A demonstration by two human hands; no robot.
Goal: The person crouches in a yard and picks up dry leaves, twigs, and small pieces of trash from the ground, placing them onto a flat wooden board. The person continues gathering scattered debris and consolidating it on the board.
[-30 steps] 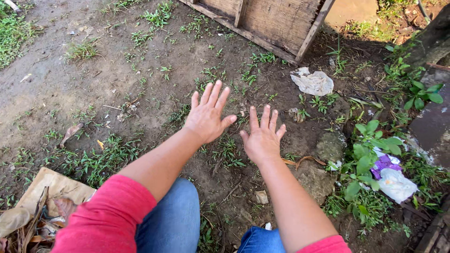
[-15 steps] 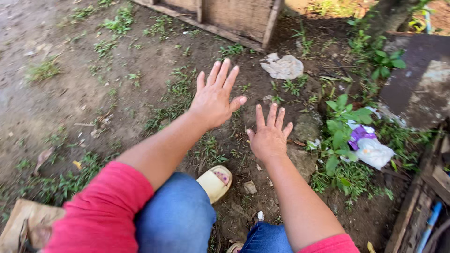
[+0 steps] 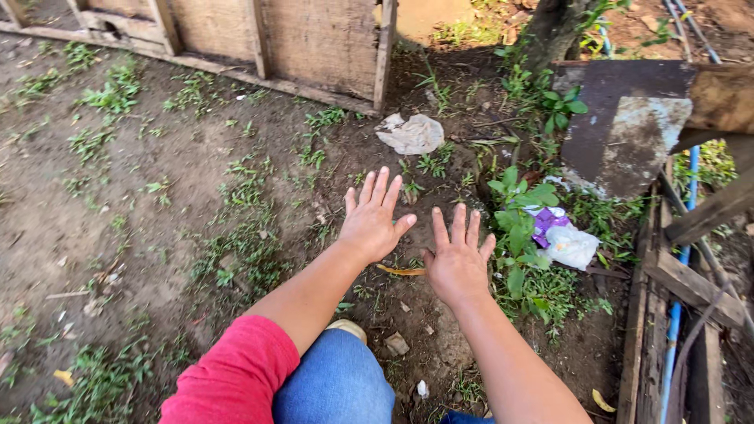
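Brown, damp soil (image 3: 118,235) fills the left half of the frame, dotted with small tufts of grass (image 3: 243,251). Across the upper left runs a weathered wooden frame (image 3: 314,47), its lower edge resting on the ground. A red sleeve (image 3: 236,377) and a blue-jeaned knee (image 3: 338,385) sit at the bottom centre.

Just right of centre the left hand (image 3: 373,224) is held out flat, palm down, fingers spread and gripping nothing; it hovers over bare earth, and whether it touches the ground cannot be told. Below it lies a thin yellow leaf (image 3: 400,272), between the two wrists. The right hand (image 3: 457,263) is beside it, likewise open, fingers splayed, empty, with its fingertips close to a clump of broad-leaved weeds (image 3: 518,228).

Above the hands lies a crumpled pale rag (image 3: 410,133). Right of the weeds sits a white and purple wrapper (image 3: 561,239), then a rusted metal sheet (image 3: 628,133), and along the right edge a blue pipe (image 3: 682,259) among wooden slats (image 3: 691,290).

With both palms open over the soil, I judge that working well here means keeping the fingers spread and low, and reaching for the weeds at their base rather than at the leaves.
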